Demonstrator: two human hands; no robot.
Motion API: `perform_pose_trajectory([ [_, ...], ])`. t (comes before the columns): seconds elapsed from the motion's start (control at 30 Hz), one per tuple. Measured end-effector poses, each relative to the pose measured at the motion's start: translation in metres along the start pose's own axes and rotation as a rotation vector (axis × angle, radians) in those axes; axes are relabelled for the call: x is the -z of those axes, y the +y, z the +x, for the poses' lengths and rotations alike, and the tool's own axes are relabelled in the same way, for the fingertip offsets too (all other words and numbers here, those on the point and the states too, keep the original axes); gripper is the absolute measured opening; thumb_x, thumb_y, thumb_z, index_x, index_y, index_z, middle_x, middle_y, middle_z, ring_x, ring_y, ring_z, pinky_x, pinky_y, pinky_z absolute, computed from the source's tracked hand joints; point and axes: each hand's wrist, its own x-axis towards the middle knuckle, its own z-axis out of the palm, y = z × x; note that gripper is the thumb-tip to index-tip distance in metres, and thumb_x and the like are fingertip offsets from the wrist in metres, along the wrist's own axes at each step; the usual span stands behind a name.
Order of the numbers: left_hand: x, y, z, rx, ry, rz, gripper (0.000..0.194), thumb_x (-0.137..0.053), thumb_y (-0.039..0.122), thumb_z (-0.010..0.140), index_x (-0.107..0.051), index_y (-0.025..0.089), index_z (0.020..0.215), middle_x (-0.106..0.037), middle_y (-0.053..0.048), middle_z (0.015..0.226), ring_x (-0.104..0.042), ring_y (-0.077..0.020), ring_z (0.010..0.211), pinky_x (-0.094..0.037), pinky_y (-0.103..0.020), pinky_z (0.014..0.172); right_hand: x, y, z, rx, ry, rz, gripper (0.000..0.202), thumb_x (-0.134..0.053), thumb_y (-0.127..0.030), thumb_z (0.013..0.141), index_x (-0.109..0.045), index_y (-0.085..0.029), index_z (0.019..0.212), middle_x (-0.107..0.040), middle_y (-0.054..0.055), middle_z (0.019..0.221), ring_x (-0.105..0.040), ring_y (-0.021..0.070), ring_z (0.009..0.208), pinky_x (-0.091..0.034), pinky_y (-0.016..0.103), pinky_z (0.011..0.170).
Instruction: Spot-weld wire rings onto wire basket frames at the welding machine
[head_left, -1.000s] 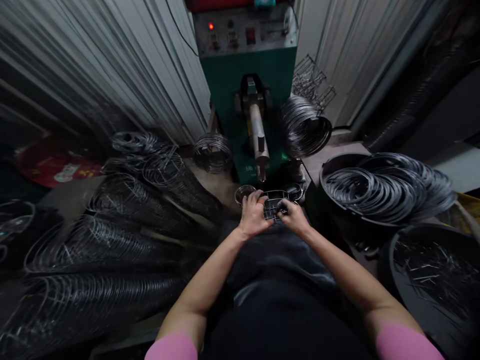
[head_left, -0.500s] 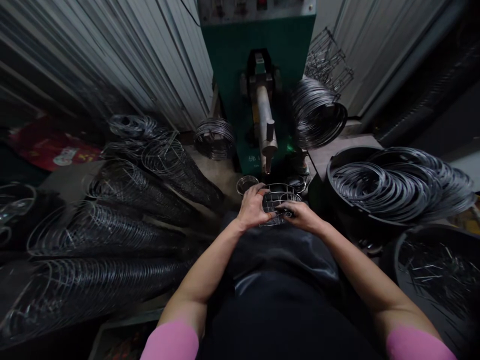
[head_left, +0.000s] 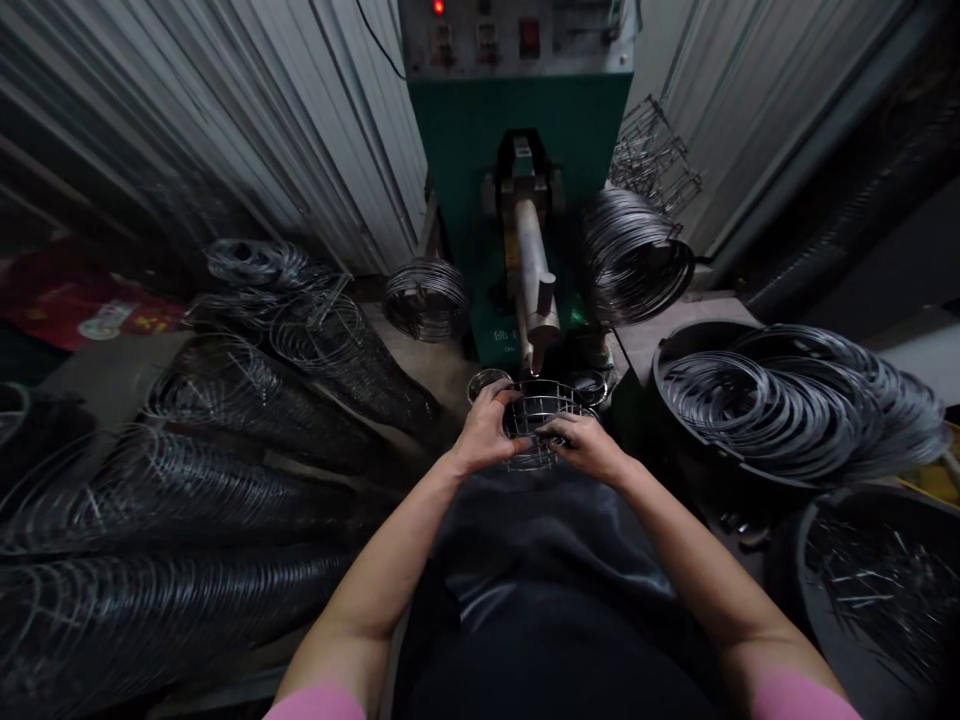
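A round wire basket (head_left: 551,400) is between my hands, just below the electrode tip of a green spot welding machine (head_left: 457,130). My left hand (head_left: 486,432) grips the basket's left side, with the thumb pointing inward across its near part. On the near right side, my right hand (head_left: 585,442) is closed with thumb and fingers at the wire; dark marks show on its fingertips. The machine's pale metal arm (head_left: 531,250) reaches down toward the basket's far rim. Whether the tip touches the wire I cannot tell.
Wire rings hang on both sides of the machine, a small bundle (head_left: 426,298) left and a larger one (head_left: 634,255) right. A black tub (head_left: 664,375) of wire rings stands right, above a bin (head_left: 802,570) of short rods. Long stacks of wire rings (head_left: 180,600) lie left.
The view has tilted up, so the machine's panel with a red light shows more. Both hands keep the basket, which appears slightly lower and more open to view.
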Motion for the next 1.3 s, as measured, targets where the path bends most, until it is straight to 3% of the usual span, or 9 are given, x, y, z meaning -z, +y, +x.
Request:
perform_pose_trajectory([
  [0.4, 0.006, -0.007, 0.017, 0.048, 0.019, -0.057, 0.066, -0.079, 0.027, 0.051, -0.053, 0.015, 0.110, -0.043, -0.013, 0.126, -0.041, -0.0282, 0.122, -0.036, -0.042, 0.105, 0.000, 0.010, 0.017, 0.156, 0.032, -0.245, 0.022, -0.053, -0.009, 0.079, -0.065, -0.018, 0.095, -0.065, 0.007, 0.088, -0.063, 0.0170, 0.079, -0.052, 0.027, 0.070],
  [0.73, 0.001, -0.015, 0.036, 0.147, 0.004, -0.123, 0.065, -0.080, 0.029, 0.047, -0.055, 0.015, 0.105, -0.045, -0.012, 0.122, -0.046, -0.0284, 0.116, -0.037, -0.043, 0.102, 0.006, 0.019, 0.032, 0.102, 0.056, -0.284, 0.023, -0.054, -0.007, 0.076, -0.067, -0.019, 0.092, -0.067, 0.005, 0.088, -0.064, 0.0175, 0.082, -0.051, 0.027, 0.073],
  [1.03, -0.005, -0.017, 0.052, 0.193, 0.091, -0.113, 0.064, -0.080, 0.025, 0.043, -0.058, 0.012, 0.102, -0.045, -0.013, 0.119, -0.045, -0.0301, 0.115, -0.038, -0.042, 0.101, 0.007, 0.028, 0.042, 0.031, 0.099, -0.340, 0.029, -0.054, -0.005, 0.075, -0.066, -0.022, 0.096, -0.066, 0.005, 0.096, -0.063, 0.0192, 0.089, -0.051, 0.030, 0.078],
  [1.17, -0.008, -0.019, 0.053, 0.168, 0.116, -0.141, 0.060, -0.080, 0.027, 0.045, -0.058, 0.013, 0.099, -0.049, -0.011, 0.112, -0.050, -0.0283, 0.108, -0.042, -0.042, 0.096, 0.007, 0.032, 0.032, 0.011, 0.239, -0.314, 0.027, -0.056, -0.018, 0.080, -0.062, -0.023, 0.106, -0.063, 0.006, 0.106, -0.061, 0.0197, 0.097, -0.049, 0.032, 0.084],
  [1.3, -0.009, -0.021, 0.054, 0.153, 0.120, -0.103, 0.065, -0.081, 0.028, 0.044, -0.056, 0.013, 0.103, -0.044, -0.013, 0.121, -0.045, -0.0291, 0.115, -0.038, -0.043, 0.101, 0.010, 0.040, 0.023, -0.062, 0.333, -0.287, 0.014, -0.054, -0.026, 0.083, -0.065, -0.022, 0.090, -0.064, 0.006, 0.089, -0.062, 0.0198, 0.082, -0.051, 0.032, 0.075],
])
